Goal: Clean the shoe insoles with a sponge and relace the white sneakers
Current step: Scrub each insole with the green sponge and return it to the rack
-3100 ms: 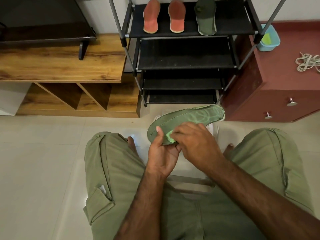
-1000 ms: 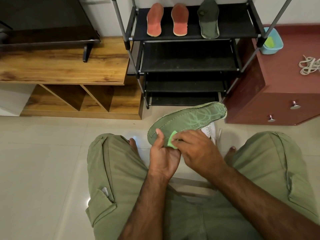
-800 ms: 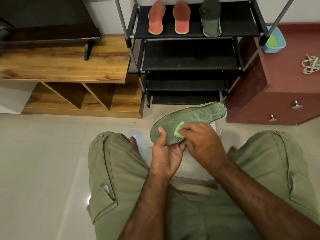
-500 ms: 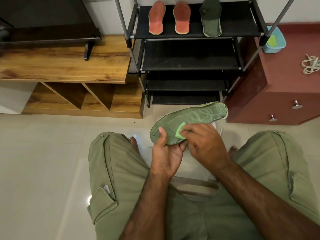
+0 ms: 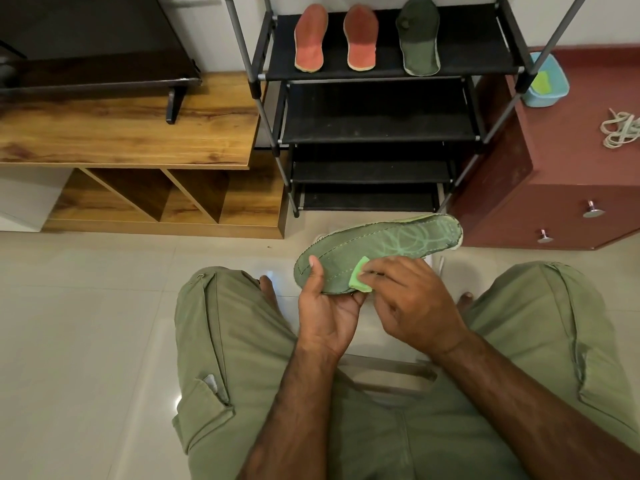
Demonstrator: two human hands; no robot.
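Note:
A green insole point(image 5: 388, 245) is held above the floor between my knees. My left hand point(image 5: 327, 313) grips its heel end, thumb on top. My right hand point(image 5: 412, 303) pinches a light green sponge point(image 5: 360, 279) and presses it on the insole near the heel. Two red insoles point(image 5: 310, 38) point(image 5: 361, 36) and another green insole point(image 5: 419, 36) lie on the top shelf of the black shoe rack point(image 5: 485, 69). White laces point(image 5: 621, 128) lie on the maroon cabinet point(image 5: 571, 157). A white sneaker point(image 5: 431, 260) is mostly hidden behind the insole and my hands.
A light blue tub point(image 5: 545, 81) with a green sponge stands on the maroon cabinet's back corner. A wooden TV unit point(image 5: 131, 133) with open cubbies is at the left. My knees in green trousers flank the hands. Pale floor tiles point(image 5: 86, 323) spread to the left.
My right hand slid the sponge back and forth along the insole's heel area; it now sits slightly nearer the lower edge. My left hand kept its grip on the heel end.

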